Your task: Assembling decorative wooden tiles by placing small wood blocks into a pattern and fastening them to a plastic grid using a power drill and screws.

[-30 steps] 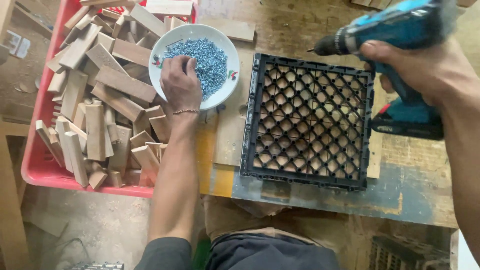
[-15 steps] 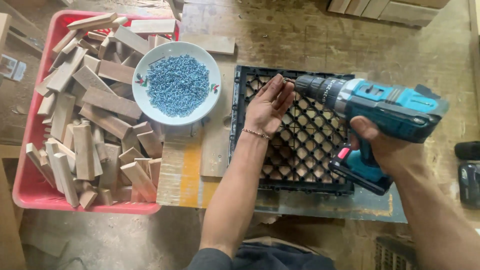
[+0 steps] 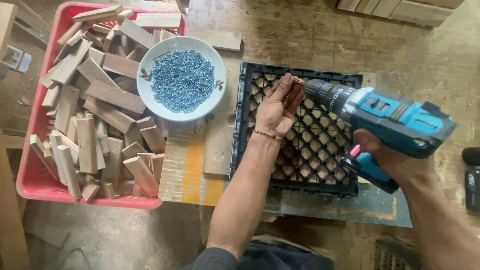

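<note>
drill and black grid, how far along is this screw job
Early, by the look of it. Done: a screw is out of the bowl and pinched in the left hand at the drill tip. In hand: the right hand holds the drill over the grid. Left: no wood block sits on the grid; the blocks lie in the red bin.

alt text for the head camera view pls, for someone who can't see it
Seen from above, a left hand holds a screw at the tip of a blue cordless drill held in the right hand, over a black plastic grid. To the left sit a white bowl of screws and a red crate of wood blocks.
</note>
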